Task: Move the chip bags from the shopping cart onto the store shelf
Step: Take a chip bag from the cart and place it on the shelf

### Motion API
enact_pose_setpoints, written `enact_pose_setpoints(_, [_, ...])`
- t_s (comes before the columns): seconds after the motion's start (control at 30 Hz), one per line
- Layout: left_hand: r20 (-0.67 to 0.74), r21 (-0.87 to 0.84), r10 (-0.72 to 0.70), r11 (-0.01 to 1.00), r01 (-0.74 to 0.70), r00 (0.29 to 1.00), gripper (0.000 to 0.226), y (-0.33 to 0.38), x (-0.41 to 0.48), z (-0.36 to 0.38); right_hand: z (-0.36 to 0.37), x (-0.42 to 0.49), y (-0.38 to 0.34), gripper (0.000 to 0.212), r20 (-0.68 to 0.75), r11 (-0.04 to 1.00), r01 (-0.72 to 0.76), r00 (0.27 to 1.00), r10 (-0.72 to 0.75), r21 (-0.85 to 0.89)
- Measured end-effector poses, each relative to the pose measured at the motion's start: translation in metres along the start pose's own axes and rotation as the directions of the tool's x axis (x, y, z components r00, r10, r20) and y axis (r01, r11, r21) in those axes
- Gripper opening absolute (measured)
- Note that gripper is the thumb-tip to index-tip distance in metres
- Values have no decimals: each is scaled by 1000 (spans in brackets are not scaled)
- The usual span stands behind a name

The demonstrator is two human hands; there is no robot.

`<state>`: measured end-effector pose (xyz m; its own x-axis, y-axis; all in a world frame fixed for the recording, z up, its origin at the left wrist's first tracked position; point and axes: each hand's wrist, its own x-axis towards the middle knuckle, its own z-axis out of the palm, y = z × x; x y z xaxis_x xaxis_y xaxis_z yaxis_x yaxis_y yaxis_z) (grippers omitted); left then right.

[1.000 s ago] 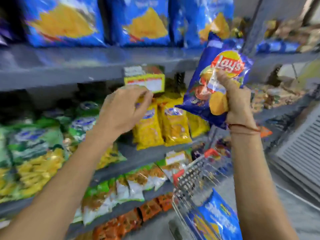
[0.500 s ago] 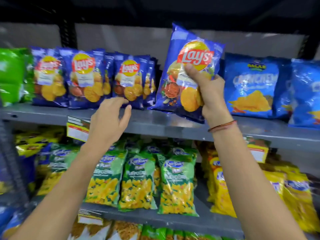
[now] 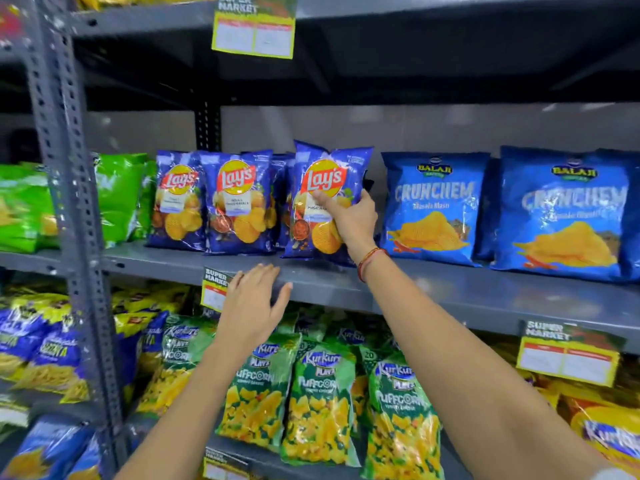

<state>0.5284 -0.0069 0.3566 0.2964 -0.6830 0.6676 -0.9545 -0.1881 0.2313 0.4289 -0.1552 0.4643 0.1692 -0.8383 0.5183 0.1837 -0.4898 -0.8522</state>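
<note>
My right hand (image 3: 353,220) grips the Lay's bag (image 3: 323,202) upright on the shelf (image 3: 450,289); my left hand (image 3: 252,306), at seven o'clock, hangs released.

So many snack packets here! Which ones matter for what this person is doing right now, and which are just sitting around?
Part of the job:
- Lay's bag held by the right hand
- grey shelf it stands on
- Lay's row alongside

Just there:
- left hand, empty
- Crunchem bags
- green Puffcorn bags below
- price tags

Our blue Lay's chip bag (image 3: 323,202) upright on the grey shelf (image 3: 450,289), near its front edge.
</note>
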Motion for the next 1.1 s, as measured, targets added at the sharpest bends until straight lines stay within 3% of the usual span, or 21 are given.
enact_pose_setpoints(0.1, [0,-7,4,1000,-4,1000,49,-2,-1,1,7,1,11,92,-9,994,-33,999,32,-107])
enact_pose_setpoints(0.23, [-21,-1,15,1000,-15,1000,48,-3,-2,3,6,1,26,74,-47,989,-44,998,38,-144])
enact_pose_setpoints(0.47, [-67,-8,-15,1000,15,998,47,0,-3,9,3,1,27,81,-14,940,15,1000,-21,-341])
enact_pose_setpoints(0.57, [-87,-16,-30,999,28,996,46,3,-3,9,-3,-4,26,84,-30,929,22,999,-36,-369])
enact_pose_setpoints(0.67, [-139,-84,-69,995,58,988,43,16,-5,8,-21,-15,21,74,-76,931,57,993,-90,-359])
enact_pose_setpoints(0.8, [-246,-278,-18,959,-53,969,36,60,-17,10,-76,-47,10,57,-93,946,155,978,-188,-284])
enact_pose_setpoints(0.93, [-281,-459,81,863,-209,956,32,124,-41,29,-156,-96,5,36,-266,917,256,902,-341,-307])
enact_pose_setpoints(1.1, [-184,-644,274,692,-326,944,31,213,-82,80,-273,-170,22,29,-475,906,134,815,-331,-401])
